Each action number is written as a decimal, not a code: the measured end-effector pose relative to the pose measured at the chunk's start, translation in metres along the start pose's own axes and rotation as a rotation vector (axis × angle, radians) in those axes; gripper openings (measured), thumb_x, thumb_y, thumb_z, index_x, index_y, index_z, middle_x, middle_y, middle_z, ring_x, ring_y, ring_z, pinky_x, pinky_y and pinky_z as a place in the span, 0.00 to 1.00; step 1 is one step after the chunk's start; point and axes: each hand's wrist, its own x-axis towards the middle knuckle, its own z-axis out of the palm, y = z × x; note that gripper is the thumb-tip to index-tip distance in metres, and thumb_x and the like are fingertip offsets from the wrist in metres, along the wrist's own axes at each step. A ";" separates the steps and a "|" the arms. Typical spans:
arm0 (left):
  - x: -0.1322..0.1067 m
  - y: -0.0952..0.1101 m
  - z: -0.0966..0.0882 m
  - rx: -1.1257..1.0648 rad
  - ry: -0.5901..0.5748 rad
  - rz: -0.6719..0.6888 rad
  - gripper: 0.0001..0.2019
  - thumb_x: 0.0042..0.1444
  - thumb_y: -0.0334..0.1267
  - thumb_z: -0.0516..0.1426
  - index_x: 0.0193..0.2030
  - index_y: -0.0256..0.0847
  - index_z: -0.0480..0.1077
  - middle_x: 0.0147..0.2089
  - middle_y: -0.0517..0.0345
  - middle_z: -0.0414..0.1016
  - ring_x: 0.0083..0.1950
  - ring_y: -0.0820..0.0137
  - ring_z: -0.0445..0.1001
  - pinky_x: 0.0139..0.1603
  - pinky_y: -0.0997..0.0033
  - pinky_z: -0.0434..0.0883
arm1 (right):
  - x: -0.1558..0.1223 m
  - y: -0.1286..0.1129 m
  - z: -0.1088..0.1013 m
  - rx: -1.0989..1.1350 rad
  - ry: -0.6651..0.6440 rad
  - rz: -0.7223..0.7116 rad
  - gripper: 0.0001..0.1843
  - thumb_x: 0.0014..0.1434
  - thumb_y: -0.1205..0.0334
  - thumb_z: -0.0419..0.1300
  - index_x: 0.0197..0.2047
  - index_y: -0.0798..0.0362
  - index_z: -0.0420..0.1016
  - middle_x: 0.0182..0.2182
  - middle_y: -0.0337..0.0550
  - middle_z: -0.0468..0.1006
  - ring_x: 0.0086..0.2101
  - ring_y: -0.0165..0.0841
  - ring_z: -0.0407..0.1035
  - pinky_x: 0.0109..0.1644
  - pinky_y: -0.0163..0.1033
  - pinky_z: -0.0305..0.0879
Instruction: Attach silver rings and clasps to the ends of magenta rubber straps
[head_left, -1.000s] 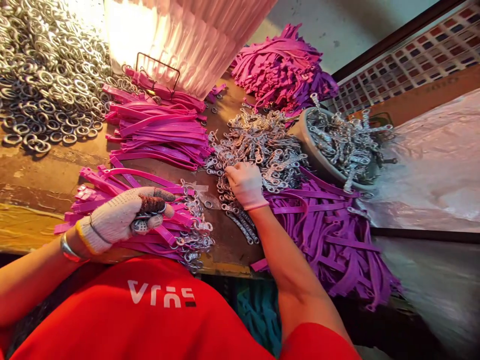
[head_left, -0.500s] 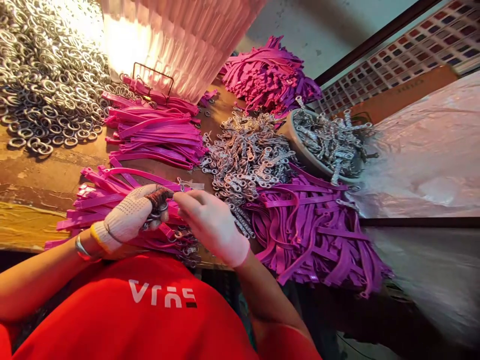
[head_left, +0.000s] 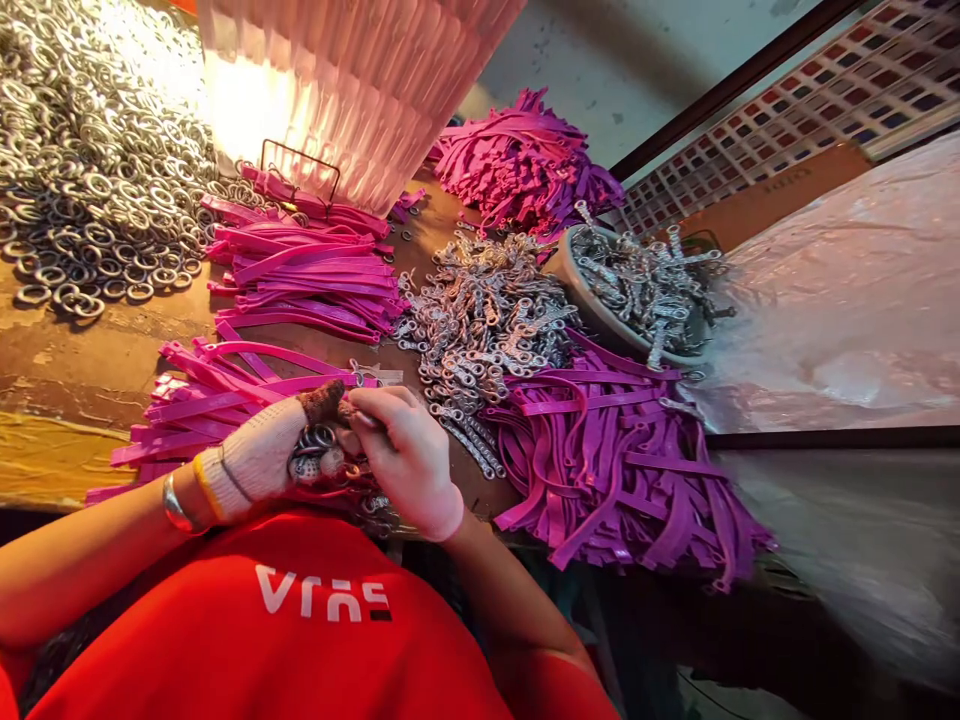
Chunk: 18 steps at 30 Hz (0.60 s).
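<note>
My left hand (head_left: 262, 448), in a dotted white work glove with dark worn fingertips, is closed around several metal rings (head_left: 319, 438). Against its fingertips presses my right hand (head_left: 407, 455), in a thin pale glove, with thumb and fingers pinched. What sits in that pinch is hidden. Beneath and behind both hands lies a bundle of pink straps (head_left: 196, 400), with metal fittings at its right end. Close to the right hand's far side spreads a heap of short silvery chain pieces (head_left: 491, 315).
A big pile of metal rings (head_left: 82, 180) covers the table's back left. Other pink straps (head_left: 304, 275) lie beyond my hands, with another heap (head_left: 529, 160) farther back. Purple straps (head_left: 622, 470) overhang the front edge at right. A bowl (head_left: 581, 300) holds chain pieces. A ribbed translucent shade (head_left: 360, 90) glows above.
My right hand has come in closer to the left and turned downward, fingers curling more. The left hand has tilted, so the rings in it show more. The view has shifted slightly.
</note>
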 end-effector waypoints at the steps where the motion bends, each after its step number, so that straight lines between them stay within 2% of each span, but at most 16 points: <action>1: -0.003 0.001 -0.001 0.040 -0.003 0.017 0.12 0.59 0.44 0.61 0.41 0.36 0.74 0.30 0.55 0.75 0.24 0.74 0.69 0.22 0.77 0.65 | -0.003 0.001 0.001 0.073 0.063 0.052 0.11 0.68 0.67 0.56 0.49 0.48 0.77 0.41 0.41 0.81 0.43 0.32 0.75 0.49 0.36 0.70; 3: -0.009 0.001 -0.003 0.196 0.001 0.089 0.14 0.60 0.47 0.62 0.43 0.38 0.73 0.29 0.59 0.73 0.23 0.76 0.66 0.21 0.79 0.60 | -0.007 0.002 0.005 0.181 0.101 0.133 0.11 0.67 0.67 0.58 0.50 0.48 0.77 0.42 0.39 0.82 0.43 0.32 0.76 0.50 0.36 0.71; 5: -0.014 0.003 -0.004 0.399 0.013 0.193 0.15 0.62 0.50 0.61 0.41 0.38 0.72 0.25 0.62 0.70 0.23 0.77 0.62 0.21 0.78 0.57 | -0.011 0.003 0.008 0.205 0.077 0.178 0.12 0.67 0.66 0.57 0.52 0.48 0.76 0.45 0.40 0.82 0.45 0.32 0.76 0.52 0.37 0.71; 7: -0.016 0.007 -0.007 0.611 0.031 0.311 0.14 0.64 0.48 0.58 0.37 0.38 0.71 0.26 0.62 0.69 0.25 0.75 0.62 0.25 0.76 0.60 | -0.011 0.003 0.010 0.115 0.035 0.183 0.15 0.69 0.64 0.54 0.57 0.49 0.73 0.48 0.44 0.80 0.47 0.34 0.75 0.53 0.39 0.71; 9: -0.014 0.011 -0.012 0.786 0.055 0.433 0.10 0.62 0.43 0.59 0.35 0.38 0.72 0.30 0.59 0.72 0.30 0.73 0.66 0.32 0.74 0.65 | -0.008 0.001 0.009 -0.059 -0.035 0.144 0.19 0.70 0.64 0.51 0.61 0.51 0.70 0.50 0.50 0.78 0.48 0.38 0.74 0.52 0.43 0.70; 11: -0.008 0.015 -0.018 0.881 0.056 0.500 0.05 0.57 0.37 0.60 0.34 0.38 0.72 0.34 0.57 0.75 0.35 0.70 0.69 0.38 0.72 0.67 | -0.003 -0.001 0.007 -0.226 -0.124 0.062 0.18 0.70 0.65 0.50 0.60 0.54 0.71 0.48 0.52 0.78 0.45 0.39 0.74 0.48 0.43 0.69; 13: -0.002 0.016 -0.023 0.858 0.032 0.475 0.04 0.55 0.36 0.59 0.34 0.39 0.72 0.35 0.57 0.75 0.34 0.70 0.69 0.37 0.72 0.68 | 0.003 -0.002 0.006 -0.350 -0.180 -0.032 0.13 0.70 0.64 0.50 0.48 0.54 0.75 0.39 0.48 0.79 0.38 0.38 0.73 0.42 0.41 0.65; 15: 0.001 0.017 -0.023 0.719 0.033 0.368 0.04 0.54 0.37 0.59 0.33 0.39 0.70 0.31 0.59 0.72 0.30 0.72 0.66 0.31 0.74 0.67 | 0.007 -0.002 0.007 -0.478 -0.154 -0.112 0.14 0.70 0.61 0.51 0.36 0.52 0.75 0.30 0.45 0.77 0.31 0.36 0.70 0.36 0.40 0.59; 18: 0.002 0.023 -0.014 0.381 0.060 0.110 0.06 0.53 0.39 0.60 0.33 0.39 0.68 0.26 0.62 0.67 0.23 0.76 0.61 0.23 0.77 0.63 | 0.008 -0.002 0.010 -0.627 -0.056 -0.200 0.16 0.69 0.57 0.52 0.33 0.53 0.74 0.25 0.44 0.75 0.27 0.36 0.66 0.32 0.41 0.52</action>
